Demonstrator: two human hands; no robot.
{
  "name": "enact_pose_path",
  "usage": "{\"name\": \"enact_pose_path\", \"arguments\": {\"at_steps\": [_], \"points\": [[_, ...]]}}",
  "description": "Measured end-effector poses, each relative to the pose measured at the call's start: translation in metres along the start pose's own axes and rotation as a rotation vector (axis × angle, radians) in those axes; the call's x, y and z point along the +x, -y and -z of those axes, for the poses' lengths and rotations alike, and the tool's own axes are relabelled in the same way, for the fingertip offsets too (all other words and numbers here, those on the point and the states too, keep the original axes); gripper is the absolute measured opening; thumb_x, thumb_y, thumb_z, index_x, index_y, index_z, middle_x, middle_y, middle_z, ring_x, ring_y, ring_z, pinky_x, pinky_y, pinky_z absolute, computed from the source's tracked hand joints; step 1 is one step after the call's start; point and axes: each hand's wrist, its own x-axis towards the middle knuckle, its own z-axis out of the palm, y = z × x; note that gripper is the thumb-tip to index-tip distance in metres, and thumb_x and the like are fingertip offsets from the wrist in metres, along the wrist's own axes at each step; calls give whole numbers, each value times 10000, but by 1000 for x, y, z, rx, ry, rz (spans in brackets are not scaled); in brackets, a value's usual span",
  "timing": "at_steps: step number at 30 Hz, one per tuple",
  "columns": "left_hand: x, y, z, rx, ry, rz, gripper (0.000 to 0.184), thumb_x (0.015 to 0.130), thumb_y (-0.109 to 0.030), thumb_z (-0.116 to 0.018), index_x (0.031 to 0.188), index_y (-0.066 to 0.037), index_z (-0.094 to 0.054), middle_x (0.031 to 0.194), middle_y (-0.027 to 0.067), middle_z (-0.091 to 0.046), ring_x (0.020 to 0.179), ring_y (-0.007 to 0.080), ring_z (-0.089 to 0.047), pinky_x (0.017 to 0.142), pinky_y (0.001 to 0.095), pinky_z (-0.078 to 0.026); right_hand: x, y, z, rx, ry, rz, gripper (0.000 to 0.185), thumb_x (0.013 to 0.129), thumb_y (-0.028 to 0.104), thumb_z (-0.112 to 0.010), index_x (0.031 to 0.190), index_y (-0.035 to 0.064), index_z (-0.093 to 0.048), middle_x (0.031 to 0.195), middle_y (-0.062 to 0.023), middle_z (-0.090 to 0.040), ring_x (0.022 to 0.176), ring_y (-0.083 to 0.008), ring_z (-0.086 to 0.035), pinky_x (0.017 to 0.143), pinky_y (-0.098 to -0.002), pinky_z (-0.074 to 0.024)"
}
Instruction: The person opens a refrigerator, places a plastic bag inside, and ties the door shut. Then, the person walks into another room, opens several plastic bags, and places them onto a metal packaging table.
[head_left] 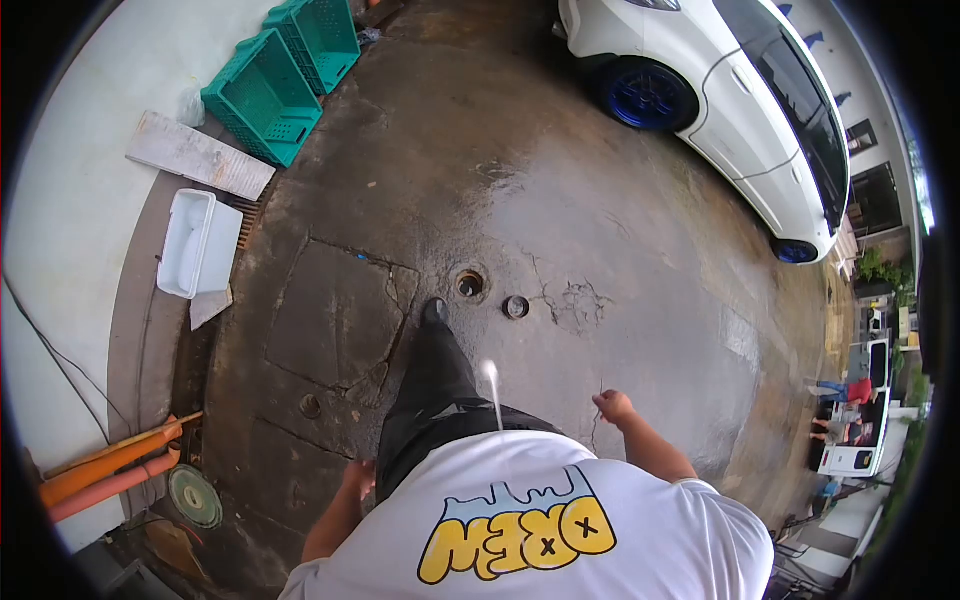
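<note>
My right hand (614, 406) is out to the right of my body, above the wet concrete. Its fingers are closed, and a thin dark line shows at the fingertips; what it is I cannot make out. Down beside my left hip, my left hand (362, 477) is partly hidden by the dark trousers, and its fingers do not show clearly. A round hole (469, 284) in the floor lies just ahead of my dark boot (435, 311). Right of that hole sits a small dark ring-shaped piece (516, 307). A blurred white-tipped thing (489, 372) sticks up in front of my shirt.
A white car (740, 120) stands at the upper right. Green crates (265, 95), a white bin (190, 245) and a pale board (200, 155) line the left wall. Orange pipes (110, 470) lie lower left. People (845, 392) and a white van (855, 460) are far right.
</note>
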Motion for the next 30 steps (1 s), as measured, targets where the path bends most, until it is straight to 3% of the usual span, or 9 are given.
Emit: {"name": "enact_pose_path", "arguments": {"at_steps": [2,4,7,11,15,20,23,25,30], "points": [[-5,-30,23,48,57,0,394,995,-402,-606,1135,-38,-666,920,162,-713,759,274,-690,661,429,-529,-4,61,18,-174,62,111,568,991,543,-579,1165,21,-719,1103,-257,-735,1106,-397,-693,954,-464,-541],[52,-32,28,-29,323,382,491,977,-478,-628,1170,-32,-691,1038,182,-713,846,280,-694,750,436,-539,-17,153,64,-202,72,179,588,1002,567,-553,1177,30,-718,1142,-266,-722,1166,-423,-660,994,-477,-521],[155,-77,80,197,74,-36,583,959,-550,-639,1102,11,-707,993,187,-714,856,289,-695,786,438,-528,-2,257,130,12,-26,338,590,1026,569,-518,1134,23,-717,1028,-242,-748,1054,-414,-704,926,-475,-542],[123,-337,210,-180,-142,-80,635,960,-559,-638,1002,73,-689,929,213,-718,868,326,-701,780,451,-518,54,372,219,261,-194,395,598,1048,557,-495,992,-11,-672,836,-157,-733,801,-260,-743,771,-399,-563],[226,-508,269,-87,-320,-222,535,971,-501,-644,978,30,-701,900,196,-724,882,331,-701,794,447,-523,143,415,268,208,-232,330,598,1042,576,-486,1037,17,-697,801,-188,-721,858,-402,-717,810,-482,-541],[280,-736,297,192,-348,-505,460,965,-474,-642,960,-19,-707,970,222,-732,963,398,-696,850,476,-531,314,383,273,-45,-26,196,718,982,666,-487,1046,-2,-743,1101,-271,-718,1106,-447,-667,931,-501,-537],[309,-828,308,471,-278,-577,470,954,-499,-630,989,-37,-710,1003,218,-731,1005,406,-691,885,492,-537,392,383,297,-192,376,-131,767,964,720,-475,990,10,-762,851,-151,-771,778,-293,-756,786,-429,-599],[321,-875,321,597,-163,-516,516,950,-528,-601,896,-37,-751,923,196,-748,962,384,-712,883,480,-544,468,344,297,-283,305,39,737,970,708,-485,924,22,-749,755,-89,-758,649,-250,-729,669,-403,-602],[357,-996,379,764,29,-369,551,951,-529,-571,814,-39,-782,846,186,-752,888,385,-724,870,484,-549,520,525,547,-11,248,-145,625,972,604,-554,882,8,-719,806,-140,-761,649,-259,-724,716,-415,-604]]}}
